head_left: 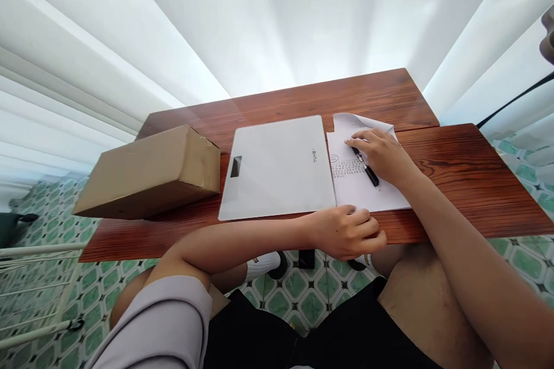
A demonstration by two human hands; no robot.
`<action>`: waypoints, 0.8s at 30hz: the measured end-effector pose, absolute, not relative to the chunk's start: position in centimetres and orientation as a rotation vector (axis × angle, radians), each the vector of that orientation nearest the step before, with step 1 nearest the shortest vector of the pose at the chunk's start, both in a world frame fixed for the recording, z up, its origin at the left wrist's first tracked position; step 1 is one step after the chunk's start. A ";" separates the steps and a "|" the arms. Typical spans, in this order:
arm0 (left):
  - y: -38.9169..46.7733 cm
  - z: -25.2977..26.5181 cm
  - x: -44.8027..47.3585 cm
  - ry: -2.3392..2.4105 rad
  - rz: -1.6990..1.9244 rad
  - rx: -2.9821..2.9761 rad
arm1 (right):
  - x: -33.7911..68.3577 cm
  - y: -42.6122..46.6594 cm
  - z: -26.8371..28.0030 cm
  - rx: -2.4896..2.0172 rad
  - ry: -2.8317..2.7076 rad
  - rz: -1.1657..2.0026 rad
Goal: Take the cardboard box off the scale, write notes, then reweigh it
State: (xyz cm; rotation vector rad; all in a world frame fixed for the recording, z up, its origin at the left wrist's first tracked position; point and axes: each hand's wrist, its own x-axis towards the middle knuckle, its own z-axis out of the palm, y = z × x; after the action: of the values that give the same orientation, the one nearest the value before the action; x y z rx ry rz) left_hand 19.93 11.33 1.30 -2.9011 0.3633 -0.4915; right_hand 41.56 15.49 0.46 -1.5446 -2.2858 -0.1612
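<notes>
My right hand (381, 153) rests on a sheet of paper (350, 196), its fingers stretched out and lying low. Under its fingertips is the upper end of a black pen (367, 169), which lies slantwise on the sheet. Rows of small handwritten marks and a circled note show left of the pen. At the table's near edge, just below the paper, lies my left hand (348, 232). Its fingers are loosely bent and a little apart, with nothing visible in them. Left of the paper lies a flat white scale (277, 170) with a small dark display.
A closed cardboard box (138, 167) sits on the left of the brown wooden table (450, 184). Beneath the paper, another sheet has a curled far corner. White curtains (277, 23) hang behind the table. A white metal rack (34, 294) stands at lower left.
</notes>
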 end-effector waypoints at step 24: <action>11.9 5.2 13.0 0.331 -0.670 -2.423 | 35.0 13.4 2.9 -0.985 -2.294 -0.754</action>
State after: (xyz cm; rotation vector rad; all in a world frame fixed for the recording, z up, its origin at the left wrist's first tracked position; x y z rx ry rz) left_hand 12.99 11.91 5.20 -2.4231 0.3306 -0.6696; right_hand 35.04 13.39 2.92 -0.9849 -2.2945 -0.7542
